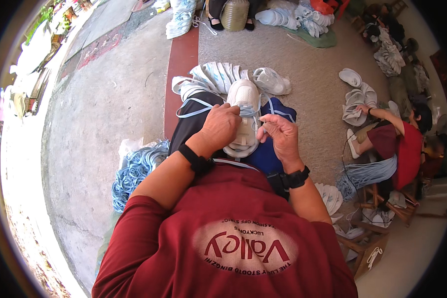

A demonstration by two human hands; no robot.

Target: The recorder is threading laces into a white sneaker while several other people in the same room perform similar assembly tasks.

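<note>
A white sneaker [244, 92] rests on my lap, its toe pointing away from me. Light blue shoelace [247, 110] crosses its eyelet rows. One loose length arcs over my dark left trouser leg, another over the blue cloth at the right. My left hand [220, 125] is closed at the left eyelet edge of the sneaker; its fingertips are partly hidden. Beside the shoe's right edge, my right hand [282, 136] pinches thumb and forefinger together on a thin stretch of the lace. Both wrists wear black bands.
Beyond my knees lies a row of white sneakers [218, 74], with a single sneaker [272, 81] to its right. Bundled blue laces [138, 171] sit by my left hip. At right, a person in red [407, 149] sits among shoes, laces and wooden stools. More shoe piles lie ahead.
</note>
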